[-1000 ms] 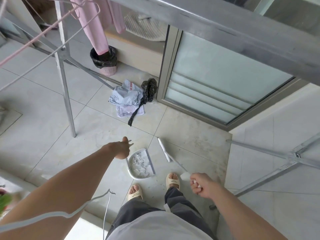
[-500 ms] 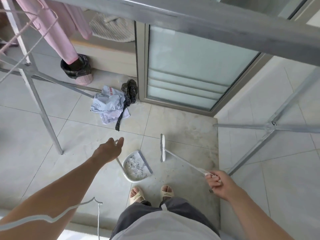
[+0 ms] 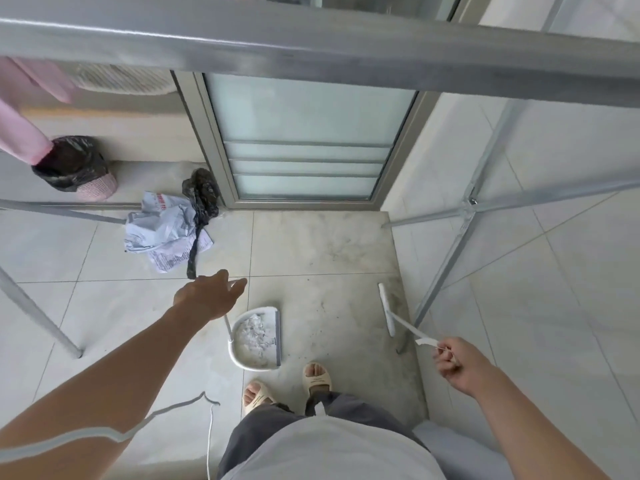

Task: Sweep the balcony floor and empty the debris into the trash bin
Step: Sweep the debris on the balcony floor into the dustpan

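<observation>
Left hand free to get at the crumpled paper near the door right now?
Probably not yet: the left hand holds the dustpan handle. The crumpled paper lies on open tile ahead of it, with nothing in between.

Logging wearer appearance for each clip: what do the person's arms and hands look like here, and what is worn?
Both forearms are bare, no sleeves in view. The left hand and right hand show no gloves, and no rings or watch are visible. Below: white top, dark grey trousers, beige open-toe slippers.
</observation>
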Demonstrator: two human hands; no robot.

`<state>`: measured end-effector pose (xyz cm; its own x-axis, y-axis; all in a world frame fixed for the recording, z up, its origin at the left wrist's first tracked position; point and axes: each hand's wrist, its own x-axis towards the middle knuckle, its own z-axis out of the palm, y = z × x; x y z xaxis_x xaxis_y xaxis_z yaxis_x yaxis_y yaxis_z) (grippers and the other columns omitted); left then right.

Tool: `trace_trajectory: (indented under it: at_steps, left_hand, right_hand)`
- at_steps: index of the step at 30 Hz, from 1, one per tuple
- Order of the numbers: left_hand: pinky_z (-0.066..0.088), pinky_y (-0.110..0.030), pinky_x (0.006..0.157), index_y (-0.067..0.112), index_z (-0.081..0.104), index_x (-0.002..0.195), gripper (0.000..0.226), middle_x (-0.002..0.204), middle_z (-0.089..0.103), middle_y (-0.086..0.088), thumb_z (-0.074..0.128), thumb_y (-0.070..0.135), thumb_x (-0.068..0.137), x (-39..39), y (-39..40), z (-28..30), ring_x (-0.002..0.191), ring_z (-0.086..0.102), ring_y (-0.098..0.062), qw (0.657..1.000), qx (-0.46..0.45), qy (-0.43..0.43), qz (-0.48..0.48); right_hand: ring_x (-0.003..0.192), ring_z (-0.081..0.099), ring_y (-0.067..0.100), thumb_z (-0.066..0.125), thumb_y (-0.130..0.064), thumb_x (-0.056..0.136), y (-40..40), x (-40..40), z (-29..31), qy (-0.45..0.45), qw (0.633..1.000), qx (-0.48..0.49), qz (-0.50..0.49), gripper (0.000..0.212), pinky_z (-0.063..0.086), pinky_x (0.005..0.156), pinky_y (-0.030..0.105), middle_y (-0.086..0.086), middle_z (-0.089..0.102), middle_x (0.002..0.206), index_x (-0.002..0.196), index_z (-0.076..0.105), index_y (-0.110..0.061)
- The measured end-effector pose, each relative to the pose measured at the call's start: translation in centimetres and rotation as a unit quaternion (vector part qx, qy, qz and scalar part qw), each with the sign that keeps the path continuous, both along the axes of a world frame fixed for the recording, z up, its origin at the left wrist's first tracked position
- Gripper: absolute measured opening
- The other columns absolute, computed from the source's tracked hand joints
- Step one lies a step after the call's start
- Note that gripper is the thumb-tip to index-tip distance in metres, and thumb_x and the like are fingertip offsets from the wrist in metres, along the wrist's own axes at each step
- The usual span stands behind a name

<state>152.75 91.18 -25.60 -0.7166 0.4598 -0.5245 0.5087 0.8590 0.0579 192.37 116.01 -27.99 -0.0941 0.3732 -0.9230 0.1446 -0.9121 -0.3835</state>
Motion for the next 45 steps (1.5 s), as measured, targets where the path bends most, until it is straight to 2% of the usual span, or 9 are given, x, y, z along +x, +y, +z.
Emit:
trace_trajectory:
  at_steps: [5,9,15,22,27,30,33,40,45]
  left_hand:
    - [0.044,-0.043,0.092,0.025,0.052,0.122,0.059,0.120,0.062,-0.012,0.022,0.067,0.093,0.3,1.4,-1.3,0.113,0.058,-0.034,0.999,-0.024,0.000,-0.047]
    - [0.043,-0.041,0.091,0.027,0.052,0.124,0.058,0.122,0.062,-0.009,0.020,0.065,0.094,0.1,2.1,-2.0,0.114,0.057,-0.031,0.998,-0.037,0.004,-0.055]
    - [0.043,-0.045,0.098,0.025,0.047,0.133,0.065,0.132,0.058,-0.012,0.014,0.065,0.094,-1.0,3.3,-2.7,0.121,0.054,-0.034,0.998,-0.048,-0.008,-0.044]
    - [0.040,-0.043,0.099,0.025,0.044,0.133,0.064,0.132,0.057,-0.013,0.015,0.067,0.093,-0.5,3.7,-3.0,0.121,0.053,-0.033,0.997,-0.063,-0.015,-0.029]
    - [0.042,-0.042,0.096,0.023,0.043,0.127,0.062,0.120,0.063,-0.010,0.016,0.067,0.093,-0.3,2.8,-3.0,0.114,0.057,-0.032,0.997,-0.071,-0.027,-0.028]
    - [0.042,-0.040,0.094,0.023,0.043,0.125,0.060,0.117,0.063,-0.009,0.016,0.067,0.094,-0.1,2.0,-2.6,0.111,0.057,-0.032,0.996,-0.077,-0.026,-0.024]
    - [0.040,-0.039,0.091,0.023,0.043,0.124,0.059,0.117,0.063,-0.009,0.016,0.066,0.096,0.0,0.7,-2.1,0.110,0.057,-0.031,0.996,-0.086,-0.019,-0.017]
    - [0.044,-0.040,0.090,0.024,0.046,0.122,0.060,0.122,0.063,-0.011,0.018,0.069,0.094,-0.3,-5.5,-1.6,0.111,0.058,-0.033,0.994,-0.058,-0.018,0.088]
    - [0.044,-0.040,0.084,0.023,0.052,0.117,0.067,0.113,0.060,-0.011,0.022,0.075,0.087,0.6,-11.8,-1.2,0.105,0.055,-0.035,0.969,-0.015,-0.022,0.246]
  right_hand:
    - [0.026,0.030,0.000,0.026,0.002,0.094,0.8,2.6,0.2,0.014,0.997,-0.044,-0.054,0.023,0.023,0.023,0.011,0.004,0.032,0.066,0.080,0.042,-0.009]
    - [0.024,0.030,0.001,0.025,0.005,0.091,1.1,2.4,0.0,-0.010,0.997,-0.048,-0.051,0.026,0.023,0.024,0.009,0.005,0.037,0.048,0.076,0.043,-0.007]
    - [0.025,0.034,0.002,0.028,0.007,0.089,-2.0,-1.9,-2.0,-0.081,0.994,-0.037,0.059,0.025,0.024,0.029,0.007,0.005,0.036,0.061,0.074,0.041,-0.007]
    - [0.040,0.033,0.008,0.035,0.002,0.086,-6.9,-7.4,-1.7,-0.107,0.966,-0.035,0.233,0.020,0.025,0.036,0.015,0.003,0.038,0.052,0.074,0.047,-0.009]
    - [0.034,0.034,0.005,0.039,0.002,0.090,-6.1,-9.4,-1.9,-0.025,0.966,-0.082,0.242,0.014,0.026,0.030,0.015,0.004,0.042,0.056,0.093,0.052,-0.003]
    - [0.033,0.033,0.004,0.041,0.000,0.093,-4.1,-10.2,-2.5,0.024,0.971,-0.110,0.212,0.011,0.024,0.028,0.014,0.008,0.045,0.059,0.085,0.048,-0.005]
    - [0.035,0.032,0.004,0.043,-0.001,0.092,-2.3,-11.0,-2.3,0.038,0.963,-0.102,0.245,0.007,0.023,0.028,0.015,0.010,0.047,0.061,0.091,0.048,-0.005]
    - [0.035,0.034,0.005,0.043,0.002,0.090,0.6,-11.8,-2.3,0.004,0.948,-0.032,0.318,0.019,0.023,0.029,0.016,0.009,0.044,0.063,0.105,0.054,0.008]
    - [0.033,0.032,0.005,0.042,0.001,0.090,0.9,-13.3,-3.4,-0.044,0.939,0.004,0.341,0.015,0.022,0.030,0.014,0.008,0.040,0.062,0.093,0.056,0.006]
